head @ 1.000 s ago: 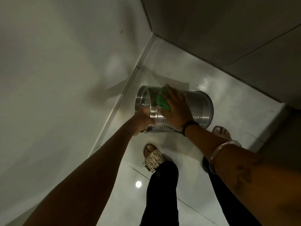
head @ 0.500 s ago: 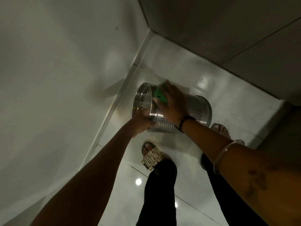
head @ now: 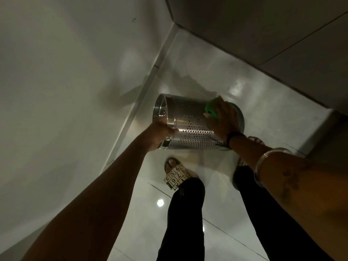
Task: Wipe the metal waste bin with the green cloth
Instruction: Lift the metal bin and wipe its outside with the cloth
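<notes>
The metal waste bin (head: 190,121), a shiny perforated cylinder, is held tipped on its side above the floor, its open mouth facing left. My left hand (head: 160,131) grips the rim at the mouth. My right hand (head: 225,120) presses the green cloth (head: 211,111) flat against the bin's outer wall near its base end. Only a small part of the cloth shows under my fingers.
A pale wall (head: 66,91) rises on the left and a dark wall (head: 263,34) closes the corner at the back. My feet in patterned sandals (head: 176,175) stand on the glossy tiled floor (head: 254,110) just below the bin.
My right hand has slid the green cloth along the bin's side from the mouth end to the base end. My left hand keeps its hold on the rim.
</notes>
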